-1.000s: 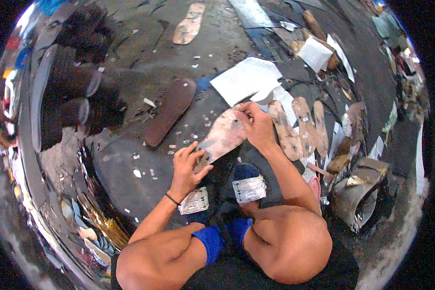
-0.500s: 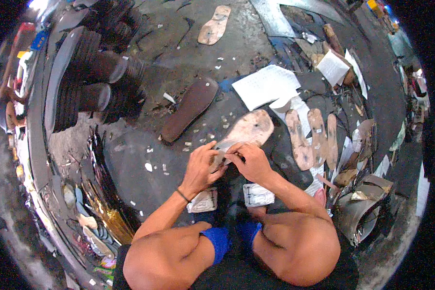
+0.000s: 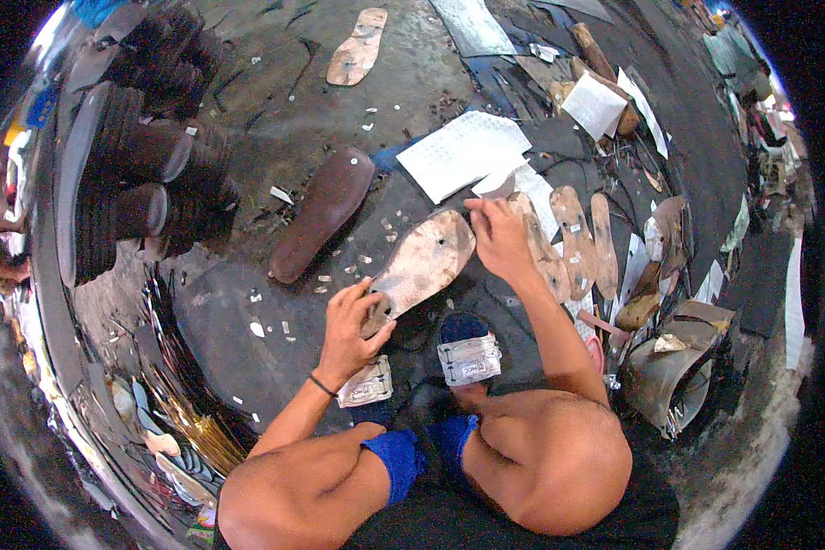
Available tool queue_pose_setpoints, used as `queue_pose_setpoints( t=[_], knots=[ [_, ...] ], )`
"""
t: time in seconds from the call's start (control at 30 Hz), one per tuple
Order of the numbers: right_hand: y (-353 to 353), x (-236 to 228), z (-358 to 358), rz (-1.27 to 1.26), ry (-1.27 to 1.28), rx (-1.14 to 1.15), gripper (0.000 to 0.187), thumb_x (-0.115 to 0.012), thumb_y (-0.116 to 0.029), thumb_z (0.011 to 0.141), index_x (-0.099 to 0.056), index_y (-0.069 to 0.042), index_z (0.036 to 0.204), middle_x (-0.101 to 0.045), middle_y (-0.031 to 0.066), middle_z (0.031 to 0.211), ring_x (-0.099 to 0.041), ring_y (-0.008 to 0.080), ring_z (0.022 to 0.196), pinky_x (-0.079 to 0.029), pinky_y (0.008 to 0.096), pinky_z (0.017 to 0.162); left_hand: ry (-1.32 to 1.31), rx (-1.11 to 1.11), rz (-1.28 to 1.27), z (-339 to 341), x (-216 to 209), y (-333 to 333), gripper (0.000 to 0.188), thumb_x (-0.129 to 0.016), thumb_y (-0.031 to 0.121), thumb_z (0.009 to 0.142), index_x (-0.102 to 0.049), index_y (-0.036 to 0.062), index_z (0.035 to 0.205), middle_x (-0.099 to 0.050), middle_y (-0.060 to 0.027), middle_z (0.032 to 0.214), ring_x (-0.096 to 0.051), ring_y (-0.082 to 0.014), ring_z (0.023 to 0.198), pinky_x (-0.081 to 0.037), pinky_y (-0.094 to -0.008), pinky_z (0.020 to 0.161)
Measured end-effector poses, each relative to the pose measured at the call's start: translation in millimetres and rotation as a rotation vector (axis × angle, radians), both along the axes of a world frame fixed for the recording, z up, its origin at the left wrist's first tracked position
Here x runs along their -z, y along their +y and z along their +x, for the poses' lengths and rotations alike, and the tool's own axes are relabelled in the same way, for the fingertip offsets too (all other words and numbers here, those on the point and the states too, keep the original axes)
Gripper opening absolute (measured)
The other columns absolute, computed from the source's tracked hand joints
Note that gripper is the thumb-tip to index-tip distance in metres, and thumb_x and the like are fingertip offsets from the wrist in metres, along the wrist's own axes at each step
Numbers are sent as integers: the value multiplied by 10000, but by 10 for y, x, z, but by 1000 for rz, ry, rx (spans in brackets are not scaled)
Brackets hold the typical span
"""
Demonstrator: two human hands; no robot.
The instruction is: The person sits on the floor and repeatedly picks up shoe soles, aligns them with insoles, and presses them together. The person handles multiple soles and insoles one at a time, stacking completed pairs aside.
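A pale, mottled sole-shaped template (image 3: 423,261) with small dark holes lies aslant in front of me, above the dark ground. Its near, narrower end is in my left hand (image 3: 350,323), with the thumb on the near edge and the fingers over the far side. At the wide far end, my right hand (image 3: 501,236) has bent fingers on the rim; the thumb is partly hidden. Left of the template rests a dark brown sole (image 3: 323,215). Several similar pale templates (image 3: 574,240) lie side by side to the right of my right hand.
White paper sheets (image 3: 463,154) lie beyond my hands. Stacks of dark soles (image 3: 101,183) stand at the left. Another pale template (image 3: 357,48) is on the floor farther off. A curved grey piece (image 3: 674,380) sits at the right, and small scraps dot the ground.
My hands were close together over the template's near part. The right hand has moved away to the far end, and the left has shifted to the near end. The whole view has shifted somewhat.
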State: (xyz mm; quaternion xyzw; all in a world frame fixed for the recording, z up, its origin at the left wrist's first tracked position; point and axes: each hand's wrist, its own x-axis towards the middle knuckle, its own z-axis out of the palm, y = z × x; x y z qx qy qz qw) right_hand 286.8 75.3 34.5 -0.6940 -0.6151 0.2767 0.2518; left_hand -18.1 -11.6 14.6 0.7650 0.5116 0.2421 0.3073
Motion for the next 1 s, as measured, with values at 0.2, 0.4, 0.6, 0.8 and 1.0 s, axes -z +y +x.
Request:
queue_pose_setpoints(
  t=[0.2, 0.4, 0.6, 0.8, 1.0],
  knots=[
    [24, 304, 62, -69, 15, -34, 230, -676, -178, 966, -736, -61, 1156, -656, 155, 1001, -666, 346, 888, -529, 435, 793, 32, -1, 17, 106, 115, -38, 516, -854, 279, 800, -668, 85, 1241, -540, -134, 1491, -487, -358, 1326, -396, -469, 1103],
    [110, 331, 13, -45, 101, -10, 242, -719, -214, 944, -765, -80, 1141, -660, 146, 984, -666, 335, 881, -531, 430, 788, -4, -8, -12, 63, 161, -9, 562, -882, 253, 773, -651, 87, 1258, -532, -134, 1493, -488, -353, 1324, -395, -468, 1100],
    [110, 403, 39, 86, 6, -69, 251, -697, -195, 961, -745, -31, 1144, -662, 159, 988, -673, 341, 905, -538, 431, 809, 3, 14, -19, 92, 161, 2, 604, -885, 283, 770, -626, 90, 1281, -540, -152, 1484, -485, -383, 1328, -382, -491, 1122],
    [15, -57, -292, 129, 299, 92, 117, -676, -96, 958, -640, -14, 1033, -714, 151, 893, -711, 333, 811, -558, 406, 734, 41, 21, 6, 58, 231, -33, 584, -875, 275, 775, -629, 80, 1268, -525, -166, 1498, -483, -394, 1328, -379, -500, 1119],
    [-97, -165, -627, 38, 292, -47, 115, -697, -139, 943, -663, -39, 989, -720, 161, 899, -724, 323, 835, -555, 411, 736, 45, 5, 33, 48, 232, -46, 590, -888, 272, 745, -641, 73, 1242, -529, -156, 1479, -497, -391, 1304, -387, -499, 1110]
  ],
)
